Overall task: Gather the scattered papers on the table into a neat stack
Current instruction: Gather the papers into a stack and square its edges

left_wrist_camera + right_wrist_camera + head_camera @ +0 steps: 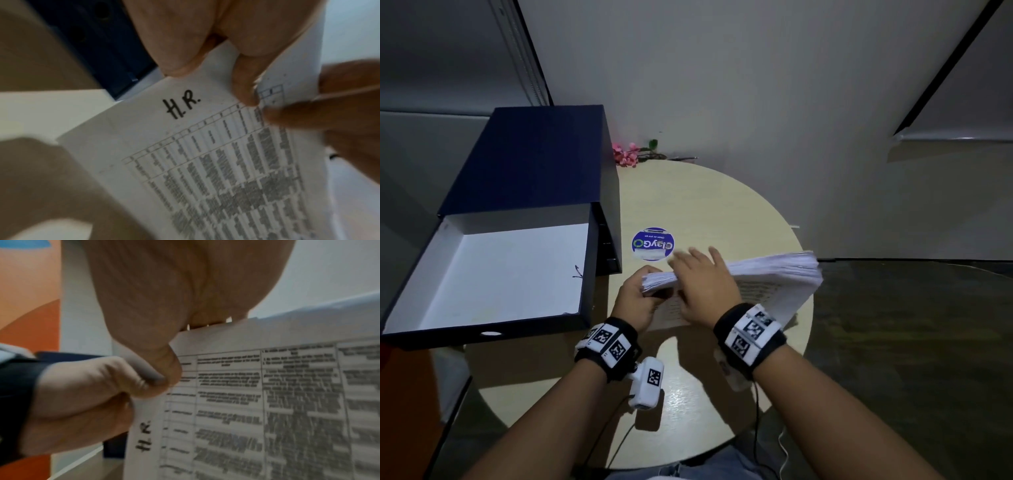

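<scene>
A thick stack of printed papers [774,274] stands on its long edge on the round beige table [705,198], leaning toward me. Its front sheet [205,162] bears a table and a handwritten "H.R." My left hand [635,301] grips the stack's left end, with the thumb [244,91] on the front sheet. My right hand [705,284] lies on the top edge with its fingers stretched out straight over it. The right palm [174,288] meets that edge, and the right thumb touches the front sheet [267,402] beside my left hand [86,394].
A dark blue box [587,274] with a white inside stands open at the table's left, its lid [534,157] tilted back. A round blue sticker [653,244] lies just beyond the stack. Pink flowers [625,156] sit at the far edge. The wall stands close behind.
</scene>
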Tool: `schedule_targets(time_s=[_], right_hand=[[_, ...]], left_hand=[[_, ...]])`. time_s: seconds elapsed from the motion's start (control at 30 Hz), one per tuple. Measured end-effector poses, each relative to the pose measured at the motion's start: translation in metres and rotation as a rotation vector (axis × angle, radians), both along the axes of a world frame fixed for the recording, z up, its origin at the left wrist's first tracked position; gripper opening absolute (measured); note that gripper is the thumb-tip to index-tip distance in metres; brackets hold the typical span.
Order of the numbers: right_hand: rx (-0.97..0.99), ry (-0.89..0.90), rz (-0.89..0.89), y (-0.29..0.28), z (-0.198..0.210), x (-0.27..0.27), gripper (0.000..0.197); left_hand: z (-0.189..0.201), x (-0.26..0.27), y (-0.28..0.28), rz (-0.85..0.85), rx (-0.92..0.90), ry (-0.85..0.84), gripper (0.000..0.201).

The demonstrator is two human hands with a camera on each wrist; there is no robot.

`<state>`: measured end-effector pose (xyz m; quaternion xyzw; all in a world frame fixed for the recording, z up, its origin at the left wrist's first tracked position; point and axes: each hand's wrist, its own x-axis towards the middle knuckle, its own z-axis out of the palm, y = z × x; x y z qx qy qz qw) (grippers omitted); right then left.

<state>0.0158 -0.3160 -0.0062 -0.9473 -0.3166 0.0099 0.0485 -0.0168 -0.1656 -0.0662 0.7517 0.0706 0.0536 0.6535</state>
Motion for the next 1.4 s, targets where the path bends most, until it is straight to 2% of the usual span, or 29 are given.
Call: schedule_targets(time_s=[0.07, 0.13, 0.17, 0.23, 0.27, 0.33, 0.4, 0.43, 0.57, 0.63, 0.7, 0.8, 0.97, 1.07, 1.13, 1.27, 1.4], right_hand=[[-0.021, 0.005, -0.019, -0.011, 0.018, 0.007, 0.021], [0.023, -0.012, -0.046, -0.027, 0.037, 0.012, 0.014], [0.104, -0.039, -0.067, -0.039, 0.046, 0.015, 0.014], [0.385, -0.041, -0.116, -0.065, 0.058, 0.023, 0.013], [0.553, 0.004, -0.134, -0.077, 0.063, 0.026, 0.012], [0.879, 0.141, -0.144, -0.095, 0.073, 0.03, 0.015], [1.114, 0.263, -0.138, -0.102, 0.08, 0.027, 0.035], [1.201, 0.284, -0.149, -0.103, 0.081, 0.024, 0.039], [1.412, 0.222, -0.304, -0.098, 0.063, 0.003, 0.037], [1.42, 0.188, -0.421, -0.091, 0.043, -0.008, 0.035], [1.325, 0.203, -0.466, -0.083, 0.021, -0.02, 0.036], [1.24, 0.264, -0.471, -0.076, -0.003, -0.032, 0.031], [1.214, 0.27, -0.529, -0.076, 0.0, -0.032, 0.014], [1.234, 0.23, -0.528, -0.078, 0.007, -0.036, 0.027], [1.331, 0.175, -0.517, -0.077, 0.015, -0.038, 0.033], [1.437, 0.061, -0.577, -0.067, 0.029, -0.032, 0.025], [1.485, 0.062, -0.71, -0.064, 0.026, -0.021, 0.016]], left_hand=[[0.012, 0.002, -0.006, -0.009, 0.053, -0.034, 0.023], [0.022, 0.004, -0.009, 0.061, 0.127, -0.11, 0.028], [0.026, 0.005, -0.008, 0.127, 0.18, -0.134, 0.035], [0.028, 0.006, -0.005, 0.259, 0.235, -0.133, 0.055], [0.029, 0.007, -0.003, 0.284, 0.196, -0.113, 0.066], [0.039, 0.009, -0.005, 0.245, -0.058, -0.076, 0.078], [0.064, 0.013, -0.009, 0.165, -0.275, -0.138, 0.066], [0.079, 0.015, -0.012, 0.135, -0.286, -0.192, 0.055], [0.113, 0.013, -0.025, 0.101, -0.12, -0.346, 0.015], [0.104, 0.006, -0.029, 0.107, -0.008, -0.374, 0.019], [0.084, -0.001, -0.029, 0.1, 0.059, -0.315, 0.032], [0.061, -0.005, -0.027, 0.106, 0.096, -0.219, 0.028], [0.064, -0.003, -0.025, 0.185, 0.117, -0.244, 0.019], [0.069, -0.007, -0.025, 0.144, 0.058, -0.252, 0.025], [0.073, -0.009, -0.023, 0.131, -0.022, -0.277, 0.028], [0.078, -0.003, -0.023, 0.224, -0.089, -0.283, 0.022], [0.084, 0.0, -0.028, 0.29, -0.122, -0.282, 0.016]])
